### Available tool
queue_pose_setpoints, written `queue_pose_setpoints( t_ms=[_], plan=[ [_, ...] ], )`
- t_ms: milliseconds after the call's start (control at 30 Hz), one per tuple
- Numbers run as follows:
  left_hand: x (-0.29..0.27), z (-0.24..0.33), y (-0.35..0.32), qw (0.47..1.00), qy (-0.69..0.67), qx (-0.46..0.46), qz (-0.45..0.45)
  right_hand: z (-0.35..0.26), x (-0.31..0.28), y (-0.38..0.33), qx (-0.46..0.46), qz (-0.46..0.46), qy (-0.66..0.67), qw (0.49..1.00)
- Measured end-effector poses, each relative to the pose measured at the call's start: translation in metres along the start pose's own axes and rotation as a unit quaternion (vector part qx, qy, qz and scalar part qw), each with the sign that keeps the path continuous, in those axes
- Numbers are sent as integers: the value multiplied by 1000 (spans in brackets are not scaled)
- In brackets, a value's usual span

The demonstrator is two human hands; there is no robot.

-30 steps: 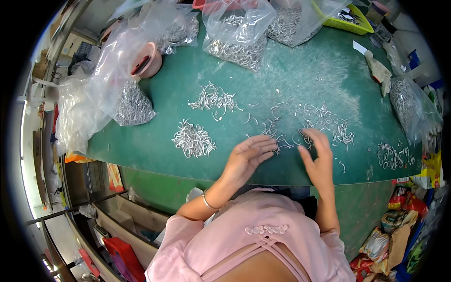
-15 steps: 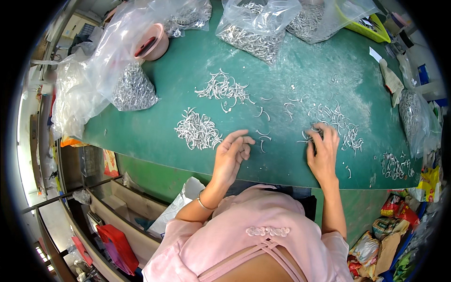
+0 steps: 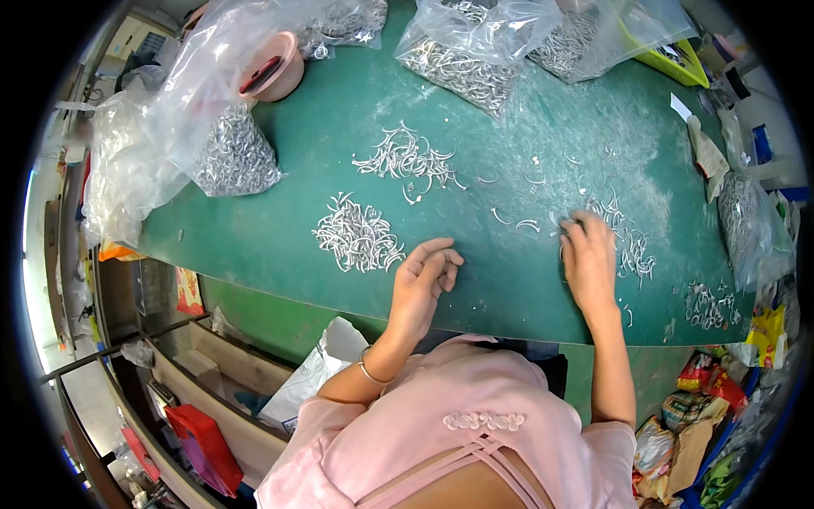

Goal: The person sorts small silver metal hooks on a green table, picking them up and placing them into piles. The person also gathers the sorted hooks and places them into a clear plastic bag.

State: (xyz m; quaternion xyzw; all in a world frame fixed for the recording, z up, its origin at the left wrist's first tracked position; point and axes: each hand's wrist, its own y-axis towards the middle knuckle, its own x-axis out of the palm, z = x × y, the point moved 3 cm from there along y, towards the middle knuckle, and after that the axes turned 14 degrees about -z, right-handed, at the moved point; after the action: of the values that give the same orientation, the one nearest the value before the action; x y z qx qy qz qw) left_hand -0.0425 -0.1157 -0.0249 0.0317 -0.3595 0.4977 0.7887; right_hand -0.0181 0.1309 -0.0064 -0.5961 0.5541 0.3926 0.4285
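Note:
My left hand (image 3: 426,284) is just above the green table (image 3: 483,293), palm turned inward and fingers curled together. Whatever lies inside those fingers is hidden. Beside it on the left is a dense pile of small curved silvery metal pieces (image 3: 356,236). A looser pile of the same pieces (image 3: 407,157) lies farther back. My right hand (image 3: 589,259) reaches to the left edge of a spread-out heap of curved pieces (image 3: 632,242), its fingers bent down and drawn in. What its fingertips grip is not visible. Two or three loose curved pieces (image 3: 526,226) lie between the hands.
Clear plastic bags full of metal pieces (image 3: 462,72) line the back, with another bag (image 3: 237,153) at left beside a pink bowl (image 3: 280,72). A yellow-green basket (image 3: 674,64) stands far right. Small ring-like pieces (image 3: 710,307) lie near the right edge.
The loose pieces that lay just right of my left hand are gone from there. My right hand has shifted slightly, its fingers now bent lower over the heap's edge.

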Motion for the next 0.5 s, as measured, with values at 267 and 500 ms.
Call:
queue_pose_setpoints(
  t_ms=[267, 500],
  plan=[
    [13, -5, 7, 1000, 9, -10, -20, -50, 9, 66, -158, 10, 29, 987],
    [11, -8, 7, 999, 15, -16, -41, 12, -9, -5, -63, -19, -37, 997]
  ],
)
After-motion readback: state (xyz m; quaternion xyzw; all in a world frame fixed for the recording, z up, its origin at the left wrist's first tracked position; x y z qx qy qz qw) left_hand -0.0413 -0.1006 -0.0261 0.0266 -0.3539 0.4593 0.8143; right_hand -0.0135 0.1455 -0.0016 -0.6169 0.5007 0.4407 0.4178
